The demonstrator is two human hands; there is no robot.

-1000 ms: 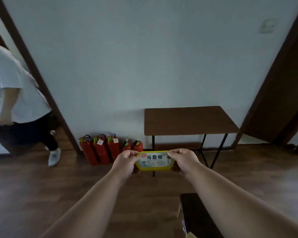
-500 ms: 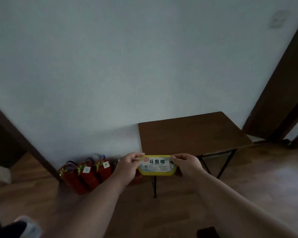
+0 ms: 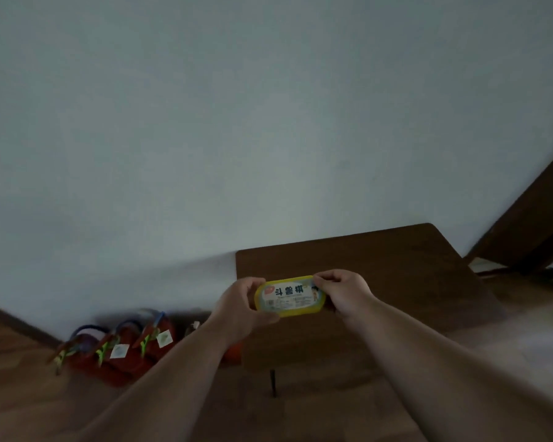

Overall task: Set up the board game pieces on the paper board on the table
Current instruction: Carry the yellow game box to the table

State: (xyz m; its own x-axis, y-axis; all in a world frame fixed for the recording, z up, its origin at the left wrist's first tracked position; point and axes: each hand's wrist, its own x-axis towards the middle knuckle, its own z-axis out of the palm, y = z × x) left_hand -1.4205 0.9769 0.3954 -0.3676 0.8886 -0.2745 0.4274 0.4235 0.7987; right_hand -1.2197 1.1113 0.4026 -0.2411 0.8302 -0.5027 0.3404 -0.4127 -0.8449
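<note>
You hold the yellow game box point(image 3: 290, 296) up in front of you with both hands, label side facing you, over the near part of the brown surface point(image 3: 380, 266). Your left hand point(image 3: 241, 306) grips the box's left end, fingers curled behind it and the thumb along its lower front edge. Your right hand point(image 3: 342, 293) grips the right end, its fingers point(image 3: 324, 277) curled over the top corner and clamped on the rim. The box is level, tilted only slightly, and does not touch the surface. The label carries dark characters on a pale panel; the small print is too blurred to read. A row of red fire extinguishers point(image 3: 122, 352) stands on the wooden floor point(image 3: 29, 393) against the pale wall point(image 3: 237, 122), left of the surface. A dark door frame point(image 3: 530, 224) rises at the right edge.
</note>
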